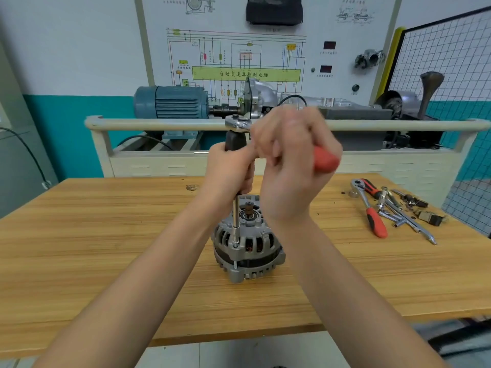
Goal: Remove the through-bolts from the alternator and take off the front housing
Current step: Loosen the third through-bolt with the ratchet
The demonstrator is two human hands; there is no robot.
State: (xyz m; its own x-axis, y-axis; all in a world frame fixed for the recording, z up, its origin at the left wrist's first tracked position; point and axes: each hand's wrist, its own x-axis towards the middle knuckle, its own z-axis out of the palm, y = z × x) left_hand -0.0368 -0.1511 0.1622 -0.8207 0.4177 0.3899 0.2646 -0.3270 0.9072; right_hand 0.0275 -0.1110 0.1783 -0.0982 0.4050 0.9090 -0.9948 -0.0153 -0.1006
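Observation:
A grey alternator [248, 244] stands upright on the wooden table [106, 248], shaft end up. A long chrome extension bar [236, 221] rises from a through-bolt [235, 264] at its near left rim. My left hand [229, 168] grips the black upper part of the bar. My right hand [289, 160], blurred, grips the red handle [325, 160] of a ratchet whose chrome head [236, 124] sits on top of the bar.
A second red-handled ratchet [374, 221], chrome extensions [406, 216] and small dark parts [425, 216] lie at the table's right. Behind the table stands a training rig with a blue motor [172, 102], a gearbox and a rail. A wire mesh panel [451, 75] is at right.

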